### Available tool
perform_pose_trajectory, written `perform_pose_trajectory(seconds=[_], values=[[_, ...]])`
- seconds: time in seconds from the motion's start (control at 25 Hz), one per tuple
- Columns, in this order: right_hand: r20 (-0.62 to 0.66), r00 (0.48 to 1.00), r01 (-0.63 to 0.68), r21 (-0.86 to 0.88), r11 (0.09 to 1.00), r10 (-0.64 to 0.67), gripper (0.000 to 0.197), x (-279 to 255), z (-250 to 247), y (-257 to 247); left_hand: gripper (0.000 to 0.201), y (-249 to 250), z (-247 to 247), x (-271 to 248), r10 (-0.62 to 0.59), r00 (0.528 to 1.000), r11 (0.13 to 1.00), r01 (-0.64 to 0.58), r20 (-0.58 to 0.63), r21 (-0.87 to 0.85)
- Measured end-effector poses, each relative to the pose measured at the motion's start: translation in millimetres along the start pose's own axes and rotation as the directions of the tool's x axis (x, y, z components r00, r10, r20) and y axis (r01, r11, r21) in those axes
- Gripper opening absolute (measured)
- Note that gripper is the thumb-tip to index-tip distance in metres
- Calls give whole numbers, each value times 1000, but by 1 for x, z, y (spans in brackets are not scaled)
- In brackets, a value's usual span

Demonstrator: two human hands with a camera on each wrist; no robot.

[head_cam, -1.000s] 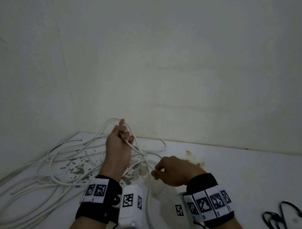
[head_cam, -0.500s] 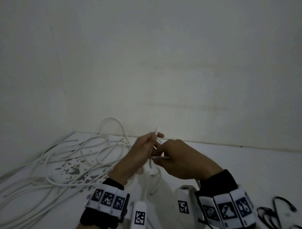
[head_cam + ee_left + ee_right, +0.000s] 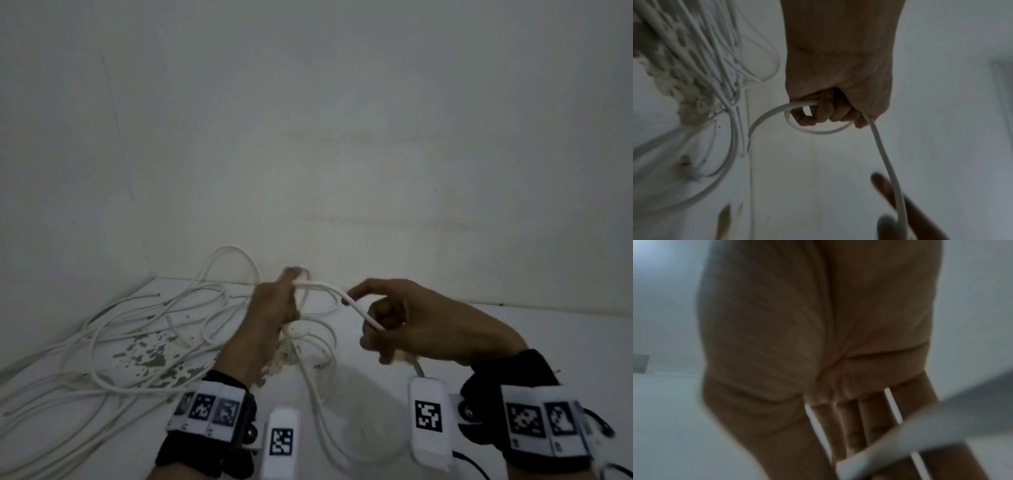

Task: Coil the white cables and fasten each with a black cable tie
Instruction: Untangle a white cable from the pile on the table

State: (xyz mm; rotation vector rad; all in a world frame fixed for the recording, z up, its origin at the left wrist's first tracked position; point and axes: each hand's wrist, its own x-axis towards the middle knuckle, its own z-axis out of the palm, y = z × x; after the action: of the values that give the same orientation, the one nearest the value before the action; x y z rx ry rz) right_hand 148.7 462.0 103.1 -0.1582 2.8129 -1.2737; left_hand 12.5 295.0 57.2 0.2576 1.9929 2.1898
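At centre frame the left hand (image 3: 274,308) has its fingers (image 3: 824,112) curled round a small loop of white cable (image 3: 329,287). The right hand (image 3: 411,329) pinches the same cable further along. The rest sprawls lower left on the tabletop (image 3: 513,342); a snag in that tangle could jerk the loop loose.

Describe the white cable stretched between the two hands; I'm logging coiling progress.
The white cable is a smooth, round, plastic-looking cord. The left hand grips it in a fist, where it forms one small loop. From there it arcs in the air to the right hand, whose curled fingers hold it. Its remaining length trails down toward the white table.
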Motion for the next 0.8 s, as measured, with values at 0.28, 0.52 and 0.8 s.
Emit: perform_pose_trajectory(seconds=[0.28, 0.52, 0.8], values=[[-291, 952, 108, 29, 994, -95, 23, 8, 6, -6, 60, 8, -34, 2, -89, 913, 847, 280, 398, -452], [-395, 890, 247, 2, 969, -226, 30, 42, 44, -5, 62, 5, -16, -9, -114, 882, 878, 305, 458, -369], [-705, 709, 97, 85, 992, -9, 49, 46, 39, 9, 60, 9, -5, -18, -111, 864, 959, 223, 491, -176]])
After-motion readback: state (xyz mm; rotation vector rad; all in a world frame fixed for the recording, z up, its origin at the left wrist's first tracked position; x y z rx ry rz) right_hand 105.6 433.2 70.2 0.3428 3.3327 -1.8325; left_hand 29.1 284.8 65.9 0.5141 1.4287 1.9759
